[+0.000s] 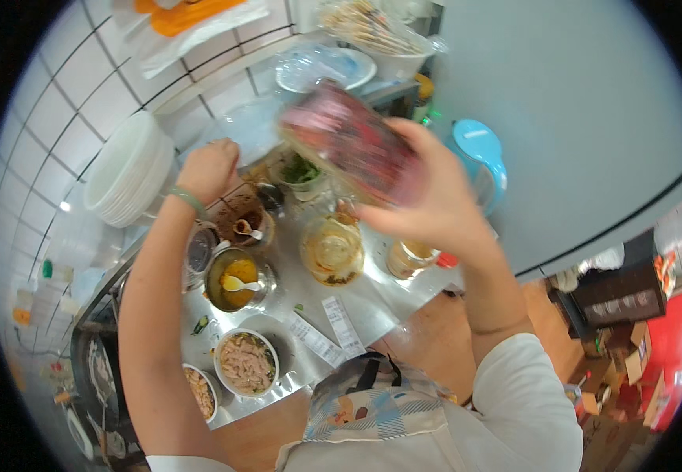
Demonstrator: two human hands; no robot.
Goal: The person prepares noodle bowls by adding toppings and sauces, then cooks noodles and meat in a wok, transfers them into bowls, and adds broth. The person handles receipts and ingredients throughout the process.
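My right hand (429, 189) grips a blurred rectangular container (352, 141) with dark red contents or surface, raised and tilted above the steel counter (293, 295). My left hand (211, 168), its wrist ringed by a green bangle (187, 202), has curled fingers; whether they hold anything is hidden. Below it stands a clear tub of dark brown sauce (246, 221) with a white spoon. Chopped greens (299, 170) fill a clear container between the hands. Nearer me are a metal pot of yellow liquid (234, 280) and a round tub of sliced meat (248, 363).
White bowls (131, 171) are stacked at the left wall. An oil-stained clear tub (333, 251), a jar (410, 259) and printed paper strips (326, 336) occupy the counter. A blue pitcher (479, 153) stands beside the large grey panel (559, 118). Wooden sticks (370, 26) sit at the back.
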